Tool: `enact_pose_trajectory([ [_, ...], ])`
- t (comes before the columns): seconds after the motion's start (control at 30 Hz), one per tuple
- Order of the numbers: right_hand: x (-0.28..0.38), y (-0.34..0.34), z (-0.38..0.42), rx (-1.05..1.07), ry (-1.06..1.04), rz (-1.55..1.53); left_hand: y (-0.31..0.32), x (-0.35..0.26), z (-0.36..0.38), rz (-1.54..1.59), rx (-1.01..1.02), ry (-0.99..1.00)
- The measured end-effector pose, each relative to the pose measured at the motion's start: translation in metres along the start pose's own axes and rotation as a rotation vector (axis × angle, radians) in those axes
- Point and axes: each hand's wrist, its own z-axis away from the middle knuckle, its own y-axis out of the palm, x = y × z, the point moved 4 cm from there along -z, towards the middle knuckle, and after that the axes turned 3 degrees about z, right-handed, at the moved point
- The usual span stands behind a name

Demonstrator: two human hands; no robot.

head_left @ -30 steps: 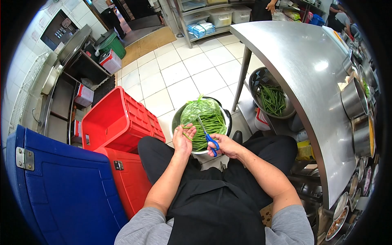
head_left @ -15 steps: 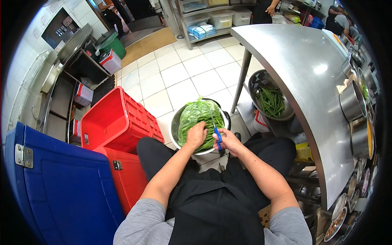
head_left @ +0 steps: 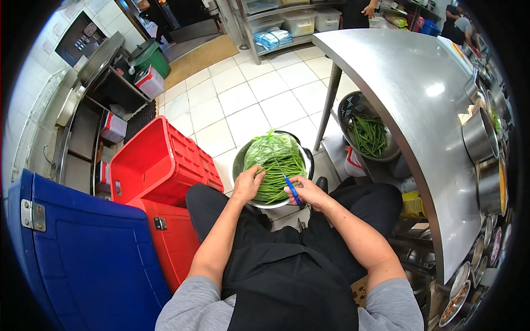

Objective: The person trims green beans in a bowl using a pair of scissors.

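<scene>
A colander stands between my knees, filled with long green beans. A clear plastic bag lies over the beans at its far left side. My left hand is at the colander's left, its fingers closed on what looks like the bag's near edge. My right hand grips blue-handled scissors at the near right. The scissors' blades point away from me over the beans and look slightly apart.
Red crates and a blue lidded box stand at my left. A steel table curves along my right. Beneath it sits another colander of green beans. Shelves and a person's hand are at the back.
My left hand has moved left from the middle of the colander, and the bag is drawn back so more beans show. The scissors have tilted further left in my right hand.
</scene>
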Motion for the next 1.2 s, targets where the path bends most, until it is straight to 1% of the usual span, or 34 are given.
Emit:
enact_pose_trajectory([
  [0.1, 0.005, 0.002, 0.004, 0.023, -0.008, 0.019, -0.005, -0.002, 0.003, 0.001, 0.055, 0.000],
  [0.17, 0.006, 0.004, 0.006, 0.069, 0.000, 0.050, -0.007, -0.005, 0.005, -0.068, 0.077, 0.062],
  [0.27, 0.003, 0.004, 0.006, 0.119, 0.016, 0.050, -0.014, -0.011, 0.010, -0.075, 0.130, 0.051],
  [0.57, -0.002, 0.007, 0.006, 0.174, 0.005, 0.113, -0.021, -0.013, 0.020, -0.126, 0.173, 0.046],
  [0.7, 0.002, 0.010, 0.011, 0.183, 0.000, 0.100, -0.012, 0.011, 0.015, -0.059, 0.165, 0.055],
  [0.77, 0.001, 0.010, 0.012, 0.158, 0.072, 0.039, -0.005, 0.026, 0.013, 0.736, 0.127, -0.188],
  [0.8, 0.001, 0.009, 0.011, 0.161, 0.070, 0.039, -0.003, 0.021, 0.013, 0.734, 0.125, -0.188],
  [0.87, -0.002, 0.010, 0.010, 0.173, 0.092, -0.008, -0.001, 0.011, 0.013, 1.334, -0.096, -0.179],
  [0.9, -0.003, 0.010, 0.011, 0.173, 0.090, -0.006, 0.001, 0.013, 0.012, 1.459, -0.137, -0.184],
  [0.93, -0.003, 0.012, 0.012, 0.201, 0.085, -0.042, 0.006, 0.015, 0.012, 1.460, -0.137, -0.181],
  [1.0, -0.001, 0.011, 0.013, 0.225, 0.075, -0.075, 0.015, 0.015, 0.010, 1.627, -0.224, -0.206],
  [1.03, -0.001, 0.013, 0.014, 0.250, 0.070, -0.113, 0.019, 0.012, 0.012, 1.656, -0.225, -0.220],
  [1.1, 0.001, 0.015, 0.016, 0.290, 0.060, -0.173, 0.027, 0.007, 0.014, 1.654, -0.229, -0.222],
  [1.2, 0.001, 0.016, 0.014, 0.290, 0.033, -0.218, 0.032, 0.004, 0.014, 1.636, -0.252, -0.219],
])
